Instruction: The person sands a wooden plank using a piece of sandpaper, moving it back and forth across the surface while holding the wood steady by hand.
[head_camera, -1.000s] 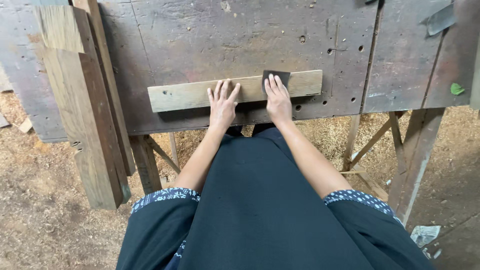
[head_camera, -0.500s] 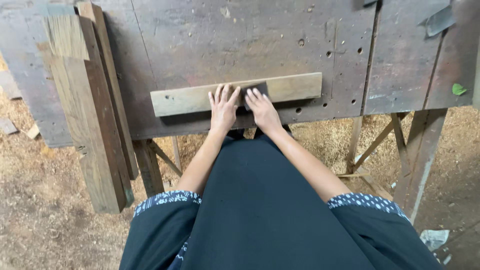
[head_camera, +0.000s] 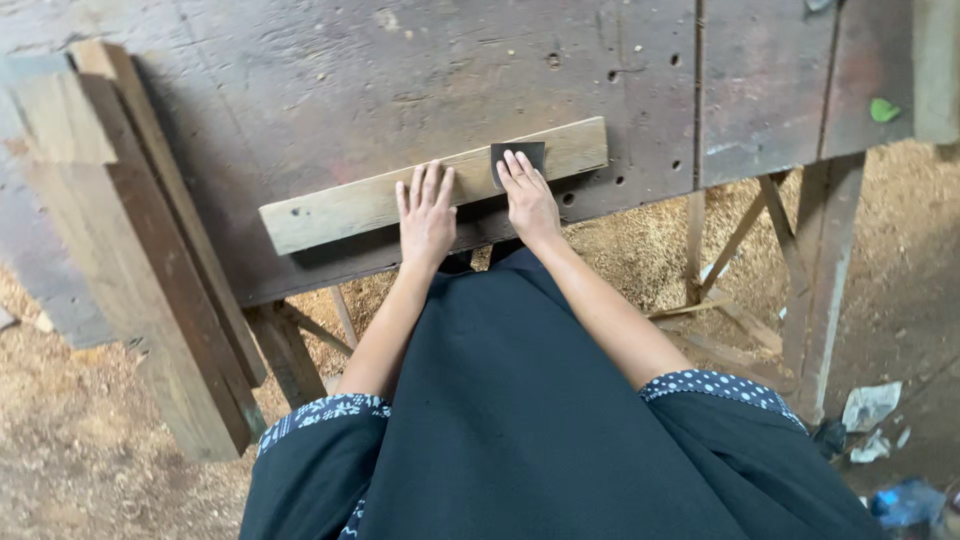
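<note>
A pale wooden plank lies along the near edge of a dark, worn workbench. My left hand rests flat on the plank near its middle, fingers spread. My right hand presses a dark sheet of sandpaper onto the plank just right of the left hand; the fingers cover most of the sheet.
Several long boards lean stacked at the bench's left end. Sawdust covers the floor. Wooden bench legs and braces stand at the right, with scraps of litter beside them. A green bit lies on the bench.
My right hand slid the sandpaper left along the plank towards the left hand, then back right a little. The left hand stayed pressed on the plank. The view shifted.
</note>
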